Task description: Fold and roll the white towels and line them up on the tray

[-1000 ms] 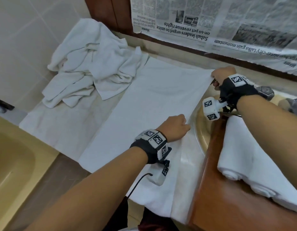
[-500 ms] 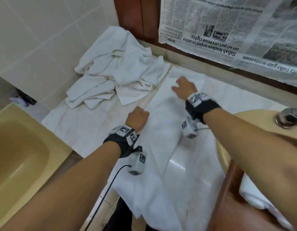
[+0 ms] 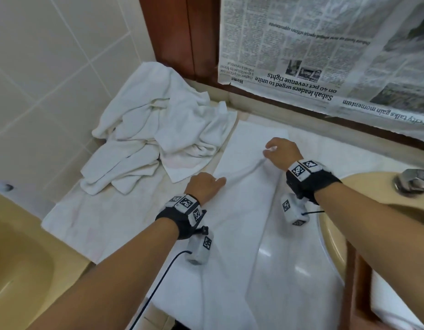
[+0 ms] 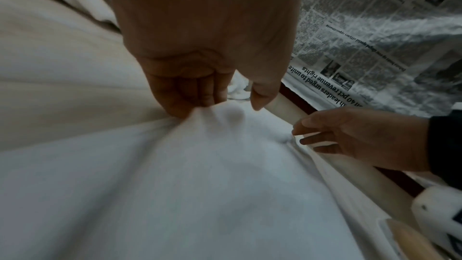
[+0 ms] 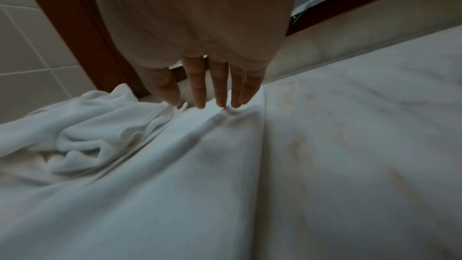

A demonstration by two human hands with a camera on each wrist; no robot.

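A white towel point(image 3: 241, 210) lies folded into a long narrow strip on the marble counter point(image 3: 349, 158), running from the back wall to the near edge. My left hand point(image 3: 213, 182) sits on its left edge. In the left wrist view its curled fingers point(image 4: 185, 104) bunch the towel point(image 4: 200, 165), with the thumb held apart. My right hand point(image 3: 275, 148) rests farther back on the strip. Its straight fingers point(image 5: 200, 94) touch the towel point(image 5: 200, 165) with their tips. At the lower right a rolled towel point(image 3: 391, 306) lies on the brown wooden tray point(image 3: 353, 294).
A crumpled pile of white towels point(image 3: 153, 139) fills the counter's back left corner. A beige sink point(image 3: 334, 229) with a metal tap point(image 3: 413, 182) is at the right. Newspaper point(image 3: 325, 55) covers the wall behind. A beige basin point(image 3: 15, 270) lies below at the left.
Both hands carried the towel's right edge over to the left, folding it into a narrow strip. The right hand let go and now lies with straight fingers on the strip.
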